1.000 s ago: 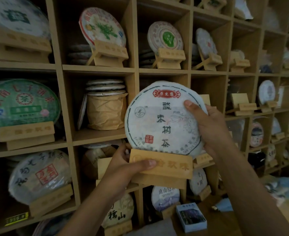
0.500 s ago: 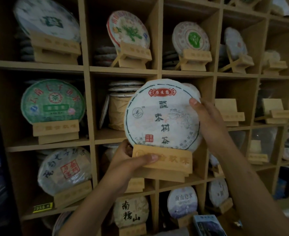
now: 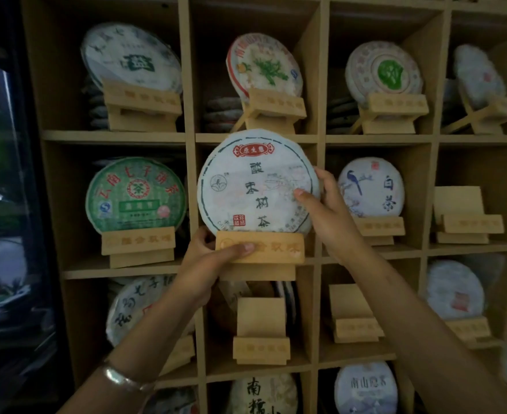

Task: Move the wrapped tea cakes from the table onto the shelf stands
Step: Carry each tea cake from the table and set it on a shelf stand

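Note:
A round tea cake (image 3: 246,186) in white paper with black characters and a red label stands upright on a wooden stand (image 3: 276,249). My left hand (image 3: 207,264) grips the stand's left end, thumb across its front bar. My right hand (image 3: 323,210) holds the cake's right edge, thumb on the face and fingers behind. Cake and stand sit in front of the middle cubby of the wooden shelf (image 3: 261,138); whether the stand rests on the shelf board I cannot tell.
Neighbouring cubbies hold wrapped cakes on stands: a green one (image 3: 135,195) to the left, a bird-print one (image 3: 371,189) to the right. Bare stands sit at the right (image 3: 464,216) and below (image 3: 261,333), (image 3: 353,315). A dark glass pane (image 3: 4,204) borders the left.
The view has shifted left across the shelf. Both hands have carried the cake and stand along and up to the middle cubby, keeping the same hold.

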`<action>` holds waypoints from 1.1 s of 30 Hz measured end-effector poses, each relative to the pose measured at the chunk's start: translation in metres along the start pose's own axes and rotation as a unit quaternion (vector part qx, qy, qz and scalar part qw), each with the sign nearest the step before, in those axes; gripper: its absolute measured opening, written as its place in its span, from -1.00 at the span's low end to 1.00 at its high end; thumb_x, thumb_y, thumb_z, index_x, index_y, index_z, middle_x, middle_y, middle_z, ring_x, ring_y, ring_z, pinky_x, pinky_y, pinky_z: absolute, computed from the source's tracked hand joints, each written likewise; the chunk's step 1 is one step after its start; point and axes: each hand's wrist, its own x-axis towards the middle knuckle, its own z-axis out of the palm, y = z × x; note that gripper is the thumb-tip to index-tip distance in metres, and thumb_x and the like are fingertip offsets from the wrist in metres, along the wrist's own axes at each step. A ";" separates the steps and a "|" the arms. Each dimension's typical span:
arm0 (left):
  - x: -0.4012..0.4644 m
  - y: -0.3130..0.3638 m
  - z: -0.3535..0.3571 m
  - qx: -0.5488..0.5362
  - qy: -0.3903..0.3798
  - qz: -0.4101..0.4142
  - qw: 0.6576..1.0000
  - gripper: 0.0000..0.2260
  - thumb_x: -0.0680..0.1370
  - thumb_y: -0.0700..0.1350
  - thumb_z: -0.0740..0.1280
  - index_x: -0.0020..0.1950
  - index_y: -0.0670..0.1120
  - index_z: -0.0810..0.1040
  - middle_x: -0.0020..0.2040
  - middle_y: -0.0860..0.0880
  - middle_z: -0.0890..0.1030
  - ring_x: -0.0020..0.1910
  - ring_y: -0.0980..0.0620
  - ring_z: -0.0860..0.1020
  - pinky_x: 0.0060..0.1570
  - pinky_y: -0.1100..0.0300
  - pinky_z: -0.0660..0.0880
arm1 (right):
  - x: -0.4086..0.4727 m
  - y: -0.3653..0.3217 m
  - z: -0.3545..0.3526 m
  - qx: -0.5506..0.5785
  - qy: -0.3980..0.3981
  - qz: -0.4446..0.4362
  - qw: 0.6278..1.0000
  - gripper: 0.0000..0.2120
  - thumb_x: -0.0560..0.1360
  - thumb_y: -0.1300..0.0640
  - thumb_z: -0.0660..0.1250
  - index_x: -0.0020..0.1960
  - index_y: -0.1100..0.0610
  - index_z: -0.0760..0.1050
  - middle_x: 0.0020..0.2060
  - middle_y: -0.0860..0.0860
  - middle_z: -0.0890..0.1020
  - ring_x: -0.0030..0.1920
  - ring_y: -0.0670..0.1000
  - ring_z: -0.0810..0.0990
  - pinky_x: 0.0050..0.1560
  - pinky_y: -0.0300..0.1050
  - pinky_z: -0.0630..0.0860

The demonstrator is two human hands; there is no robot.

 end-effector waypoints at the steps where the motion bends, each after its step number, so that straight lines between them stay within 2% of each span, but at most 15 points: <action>1: 0.007 -0.001 -0.002 -0.001 0.000 0.002 1.000 -0.14 0.02 0.04 0.65 0.29 0.06 0.47 0.04 0.09 0.71 0.02 0.06 0.68 -0.05 0.08 0.64 | 0.007 0.004 0.004 -0.005 0.002 -0.001 1.000 -0.61 0.59 0.12 0.31 0.35 -0.12 0.31 0.21 -0.10 0.54 0.17 -0.12 0.59 0.02 -0.14 0.63; 4: 0.028 -0.006 -0.007 0.003 -0.001 0.013 1.000 -0.20 0.01 0.05 0.65 0.23 0.09 0.49 -0.01 0.16 0.71 -0.05 0.12 0.69 -0.23 0.25 0.61 | 0.025 0.016 0.011 -0.014 0.009 0.001 1.000 -0.56 0.59 0.12 0.32 0.41 -0.07 0.29 0.27 -0.04 0.52 0.22 -0.07 0.56 0.14 -0.03 0.61; 5: 0.033 -0.008 -0.008 0.005 0.002 0.012 1.000 -0.19 0.01 0.06 0.65 0.24 0.09 0.50 0.00 0.15 0.71 -0.03 0.11 0.69 -0.20 0.22 0.62 | 0.029 0.020 0.013 -0.011 0.008 0.004 1.000 -0.55 0.59 0.13 0.31 0.42 -0.07 0.28 0.28 -0.03 0.51 0.21 -0.07 0.56 0.13 -0.03 0.61; 8: 0.049 -0.018 -0.012 0.010 0.006 0.005 1.000 -0.15 0.04 0.05 0.66 0.30 0.07 0.49 0.10 0.06 0.69 0.07 0.03 0.67 0.06 0.01 0.61 | 0.036 0.033 0.017 -0.019 0.010 0.007 1.000 -0.55 0.60 0.13 0.30 0.44 -0.06 0.26 0.29 -0.02 0.49 0.22 -0.08 0.55 0.12 -0.08 0.62; 11: 0.060 -0.027 -0.013 0.014 0.007 0.004 1.000 -0.16 0.06 0.02 0.67 0.32 0.04 0.49 0.14 0.02 0.68 0.12 0.00 0.65 0.16 -0.04 0.57 | 0.043 0.044 0.018 -0.016 0.017 0.022 0.999 -0.53 0.60 0.13 0.30 0.46 -0.06 0.25 0.31 -0.02 0.49 0.24 -0.06 0.54 0.12 -0.06 0.62; 17: 0.074 -0.040 -0.015 0.017 0.010 -0.002 1.000 -0.18 0.05 0.02 0.66 0.28 0.02 0.51 0.15 -0.01 0.68 0.12 -0.05 0.64 0.14 -0.05 0.58 | 0.052 0.061 0.019 -0.010 0.013 0.020 1.000 -0.53 0.60 0.14 0.30 0.45 -0.04 0.26 0.29 -0.04 0.49 0.21 -0.10 0.55 0.02 -0.18 0.64; 20: 0.079 -0.043 -0.016 0.027 0.023 -0.002 0.999 -0.19 0.03 0.06 0.65 0.25 0.06 0.51 0.13 0.02 0.68 0.11 -0.02 0.64 -0.01 0.06 0.59 | 0.057 0.069 0.021 -0.004 0.008 0.027 1.000 -0.55 0.60 0.15 0.30 0.43 -0.06 0.27 0.24 -0.10 0.50 0.15 -0.15 0.56 -0.11 -0.29 0.62; 22: 0.083 -0.046 -0.016 0.034 0.034 0.004 0.999 -0.17 0.02 0.09 0.65 0.25 0.04 0.50 0.12 0.01 0.67 0.10 -0.01 0.64 -0.05 0.10 0.58 | 0.061 0.073 0.022 -0.003 0.008 0.029 1.000 -0.56 0.60 0.14 0.30 0.42 -0.08 0.28 0.20 -0.14 0.51 0.14 -0.15 0.56 -0.10 -0.28 0.62; 25: 0.091 -0.050 -0.013 0.036 0.042 0.003 0.998 -0.18 0.00 0.10 0.65 0.22 0.07 0.49 0.11 0.01 0.67 0.08 0.00 0.65 0.01 0.05 0.61 | 0.068 0.079 0.021 -0.004 0.012 0.031 0.999 -0.57 0.60 0.14 0.30 0.40 -0.12 0.29 0.24 -0.11 0.51 0.19 -0.11 0.56 -0.03 -0.19 0.65; 28: 0.097 -0.054 -0.011 0.028 0.035 -0.009 0.999 -0.23 0.01 0.09 0.66 0.16 0.13 0.48 0.10 0.02 0.67 0.08 0.00 0.65 0.03 0.05 0.62 | 0.071 0.084 0.019 -0.006 0.012 0.035 0.999 -0.56 0.59 0.14 0.31 0.40 -0.12 0.29 0.20 -0.15 0.52 0.16 -0.11 0.56 -0.11 -0.26 0.63; 33: 0.108 -0.059 -0.017 0.013 0.011 -0.020 1.000 -0.20 0.05 0.06 0.67 0.24 0.09 0.47 0.12 0.01 0.68 0.11 -0.02 0.65 0.09 0.01 0.61 | 0.075 0.088 0.020 -0.008 0.003 0.030 1.000 -0.58 0.60 0.14 0.30 0.38 -0.13 0.29 0.19 -0.14 0.51 0.13 -0.15 0.57 -0.15 -0.31 0.60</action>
